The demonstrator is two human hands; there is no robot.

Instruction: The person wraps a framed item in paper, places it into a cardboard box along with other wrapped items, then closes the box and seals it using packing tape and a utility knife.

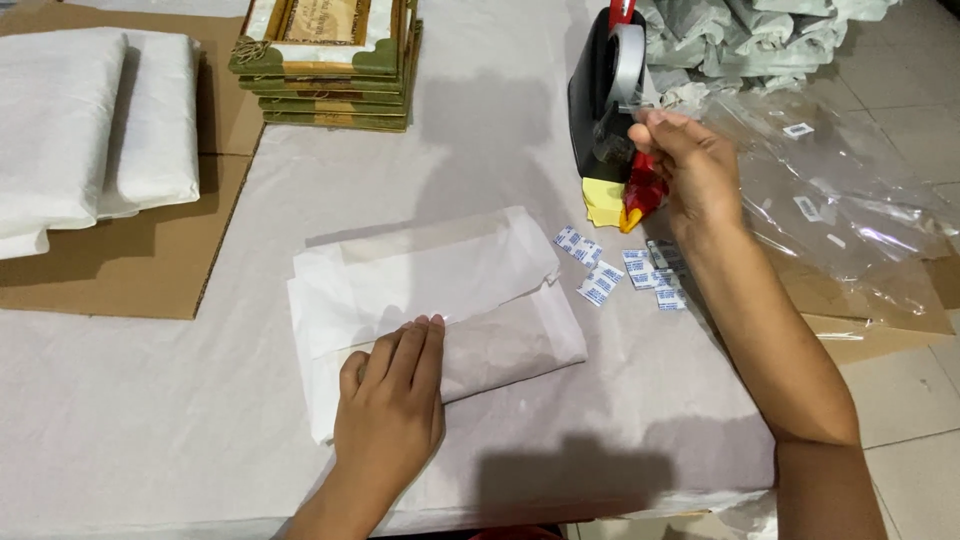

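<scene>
My left hand [390,395] lies flat, grip open, pressing the fold of the white paper-wrapped parcel [440,300] at the middle of the frame. My right hand [690,170], upper right, has its grip pinched at the red cutter end of the black tape dispenser [605,110]; I judge I am drawing tape to seal the fold. That calls for keeping the flap down while I tear. Small blue-printed packets [625,272] lie loose on the bench [150,420]. The clear plastic bags [850,200] at right look empty.
</scene>
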